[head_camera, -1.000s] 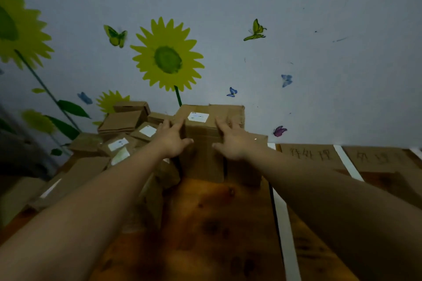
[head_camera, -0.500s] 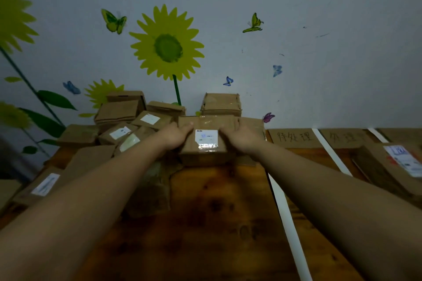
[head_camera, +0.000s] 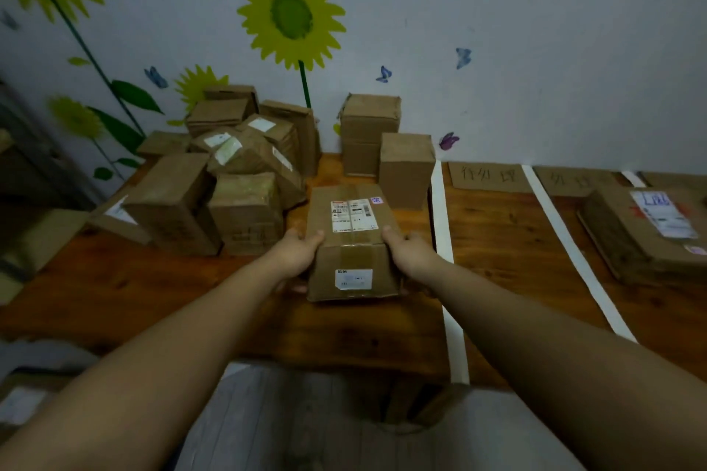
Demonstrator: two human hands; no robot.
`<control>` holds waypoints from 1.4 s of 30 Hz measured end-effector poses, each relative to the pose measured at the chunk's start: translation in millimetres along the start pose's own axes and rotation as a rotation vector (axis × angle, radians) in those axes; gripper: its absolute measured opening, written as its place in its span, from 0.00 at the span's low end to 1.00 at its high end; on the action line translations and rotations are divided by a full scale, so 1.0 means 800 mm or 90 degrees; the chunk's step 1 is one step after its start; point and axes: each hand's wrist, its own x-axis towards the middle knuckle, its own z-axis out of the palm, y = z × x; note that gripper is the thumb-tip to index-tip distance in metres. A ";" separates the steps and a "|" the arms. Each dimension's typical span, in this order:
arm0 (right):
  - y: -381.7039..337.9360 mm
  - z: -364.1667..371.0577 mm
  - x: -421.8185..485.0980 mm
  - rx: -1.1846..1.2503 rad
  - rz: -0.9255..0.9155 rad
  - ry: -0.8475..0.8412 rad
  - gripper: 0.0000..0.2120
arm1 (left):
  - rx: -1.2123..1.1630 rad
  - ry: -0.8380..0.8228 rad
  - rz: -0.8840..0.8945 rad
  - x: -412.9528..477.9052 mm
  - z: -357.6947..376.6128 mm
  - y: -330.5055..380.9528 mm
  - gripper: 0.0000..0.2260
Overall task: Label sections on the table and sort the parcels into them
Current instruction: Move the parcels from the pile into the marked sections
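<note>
Two hands carry this moment, but the wooden table point(head_camera: 497, 241) sets the frame: white tape strips point(head_camera: 443, 233) split it into sections, and handwritten cardboard cards point(head_camera: 487, 176) lie at the wall end to name them. I cannot read the writing.

At the left end a loose pile of parcels point(head_camera: 237, 172) leans every way, which looks like the unsorted stock. One flat parcel point(head_camera: 642, 233) already lies in a far right section, label up, so sorting seems to be under way.

Nearer the middle, just left of the first tape strip, is the held parcel point(head_camera: 352, 241). Its long axis runs away from the person toward the wall, with the broad face up and a short end facing the camera. Holding it this way likely keeps the shipping label point(head_camera: 352, 216) readable, so the section can be chosen.

Gripping from opposite sides, the left hand point(head_camera: 296, 249) and right hand point(head_camera: 409, 250) clasp the box near its front end, thumbs on the top edge and fingers curled round the sides. Left fingers seem to reach underneath, suggesting it is lifted, though I cannot tell for sure.

Smallest, a white sticker point(head_camera: 354, 278) sits on the near end face
</note>
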 end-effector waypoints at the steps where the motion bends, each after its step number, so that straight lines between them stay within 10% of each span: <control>1: 0.012 0.002 -0.009 -0.004 0.006 -0.003 0.29 | 0.001 0.000 -0.016 -0.010 0.006 -0.010 0.21; 6: 0.065 0.016 -0.052 -0.017 0.007 -0.050 0.28 | -0.068 -0.096 -0.070 -0.053 0.029 -0.060 0.26; 12: 0.085 0.030 -0.104 0.035 -0.111 0.045 0.33 | -0.103 0.021 0.152 -0.086 0.041 -0.093 0.41; 25: 0.116 0.027 -0.244 0.109 -0.211 0.258 0.35 | -0.051 -0.029 0.385 -0.214 0.047 -0.081 0.37; 31: 0.170 -0.064 -0.296 0.093 -0.201 0.390 0.32 | 0.032 -0.113 0.402 -0.254 0.144 -0.034 0.22; 42: 0.354 -0.330 -0.385 0.120 -0.118 0.535 0.30 | 0.065 -0.288 0.464 -0.344 0.458 0.083 0.24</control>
